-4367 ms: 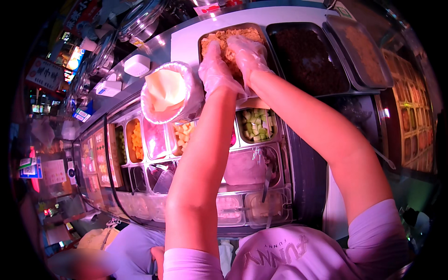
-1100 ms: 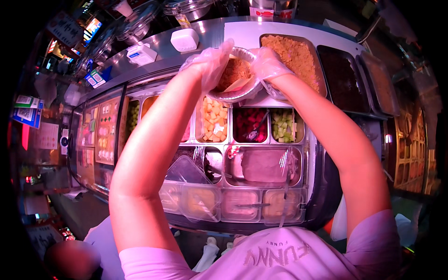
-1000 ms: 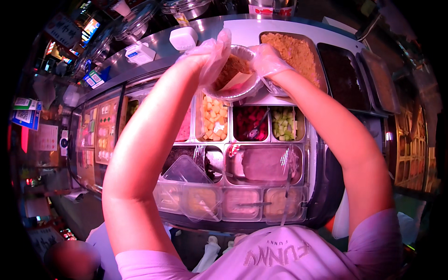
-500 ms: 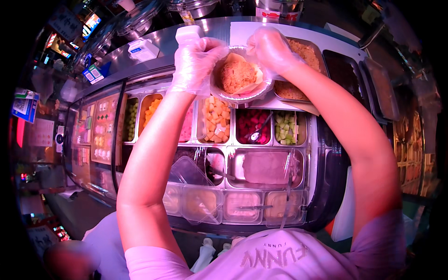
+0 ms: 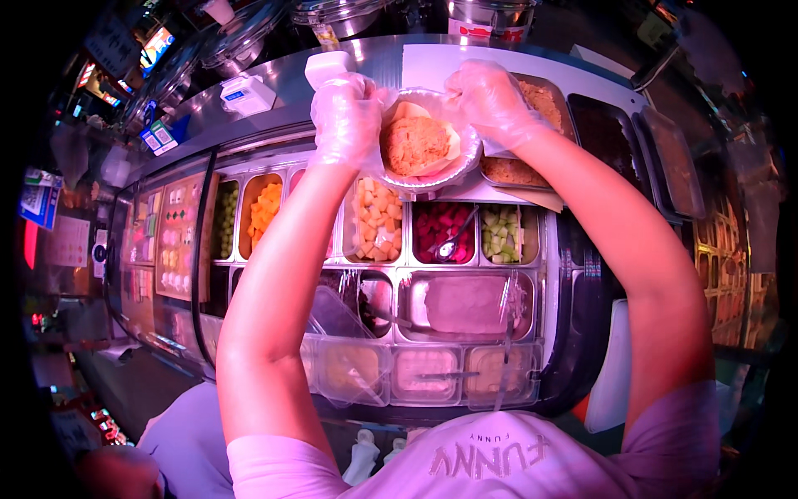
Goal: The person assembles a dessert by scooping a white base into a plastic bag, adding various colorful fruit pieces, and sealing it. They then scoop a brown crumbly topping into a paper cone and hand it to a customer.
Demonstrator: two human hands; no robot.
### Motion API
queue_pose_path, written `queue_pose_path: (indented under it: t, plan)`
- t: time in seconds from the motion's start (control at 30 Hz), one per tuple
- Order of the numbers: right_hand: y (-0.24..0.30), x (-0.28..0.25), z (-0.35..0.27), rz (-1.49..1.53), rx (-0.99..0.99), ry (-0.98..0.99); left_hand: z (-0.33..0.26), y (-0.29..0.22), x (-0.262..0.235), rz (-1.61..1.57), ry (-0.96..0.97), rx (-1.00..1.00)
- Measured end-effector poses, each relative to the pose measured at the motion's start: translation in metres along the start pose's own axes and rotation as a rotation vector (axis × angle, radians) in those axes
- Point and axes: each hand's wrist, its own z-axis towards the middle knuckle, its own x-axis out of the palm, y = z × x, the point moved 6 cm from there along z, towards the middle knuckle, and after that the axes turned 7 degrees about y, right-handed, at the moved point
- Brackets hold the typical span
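Right now both gloved hands hold a round foil bowl (image 5: pixel 428 141) up over the far edge of the cold counter (image 5: pixel 549 249), above the row of topping trays. The left hand (image 5: pixel 347 116) is curled round the bowl's left rim, fingers closed on the foil; the right hand (image 5: pixel 490 100) pinches the far right rim, though I cannot quite tell whether it grips the foil itself or the paper liner (image 5: pixel 449 137) folded inside. An orange-brown mound of food (image 5: pixel 414 145) sits in the liner, heaped close to rim height.

The weak points, as I judge them: thin foil bends easily, so an uneven squeeze from either hand could buckle the rim and tip the mound out. Directly beneath lie the tray of yellow cubes (image 5: pixel 378 220), the tray of red pieces (image 5: pixel 445 233) with a spoon in it, and the tray of green cubes (image 5: pixel 503 234), so any spill would land in open toppings. Loose plastic gloves could also slip on the foil. If the right hand holds only the liner, a pull could drag the paper and food sideways over the edge.
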Motion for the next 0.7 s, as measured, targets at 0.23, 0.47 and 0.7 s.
queue_pose_path:
  t: [0.23,0.47,0.7]
  plan:
    - [0.060,-0.013,-0.027,-0.142,-0.561,-0.035,-0.023,-0.045,0.005,0.238,-0.087,0.604]
    - [0.018,-0.003,-0.008,0.173,-0.088,-0.057,-0.006,-0.047,0.035,0.435,0.221,0.496]
    - [-0.001,-0.017,0.035,0.170,0.122,-0.115,0.018,-0.052,0.027,0.261,-0.125,0.462]
